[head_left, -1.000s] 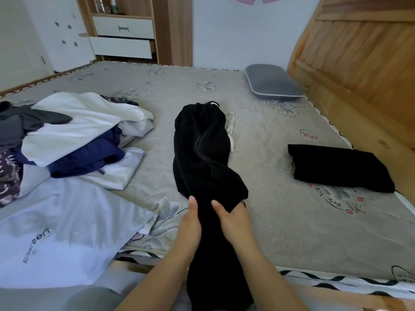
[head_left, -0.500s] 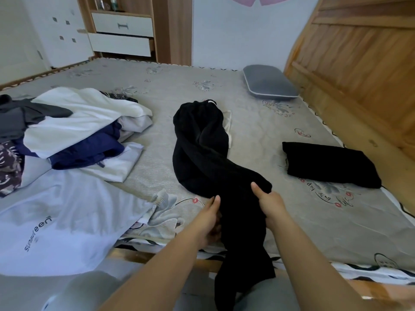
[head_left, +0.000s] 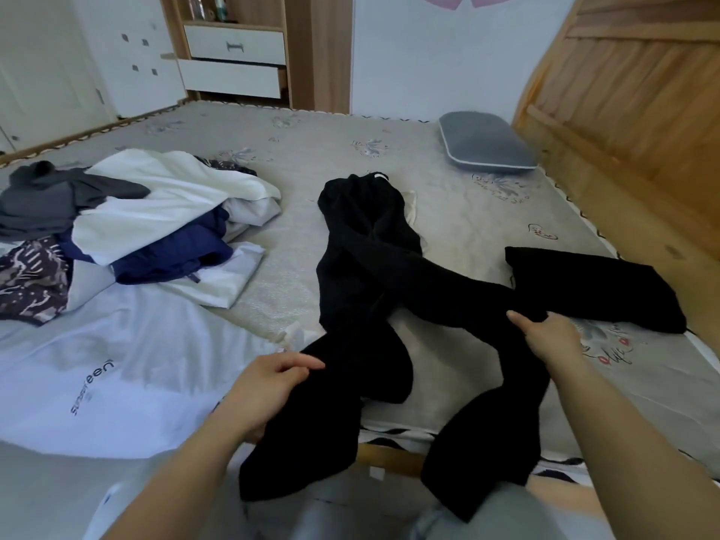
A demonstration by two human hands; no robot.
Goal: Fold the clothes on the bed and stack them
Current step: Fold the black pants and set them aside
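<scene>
The left hand [head_left: 269, 387] grips one leg of the black trousers [head_left: 374, 267], fingers curled round the cloth at the near edge of the bed [head_left: 350, 157]. The right hand [head_left: 545, 335] pinches the other leg, thumb on top, with the fabric bunched in its grasp (the fingers underneath are hidden). The two legs are spread apart in a V, and their ends hang down over the bed's edge toward the person's lap. The waist end lies farther up the mattress, partly over a small pale cloth [head_left: 410, 204].

Just beyond the right hand, touching or nearly touching the leg it holds, sits a folded black garment [head_left: 596, 290], flat on the mattress. To the left lies a white shirt [head_left: 97, 376] with printed lettering, spread out, and behind it a loose pile [head_left: 148, 220] of white, navy, grey and patterned clothes. A grey pillow [head_left: 485, 148] rests at the far right corner, beside the wooden headboard [head_left: 631, 103]. Past the bed stands a cabinet [head_left: 233, 60] with white drawers.
</scene>
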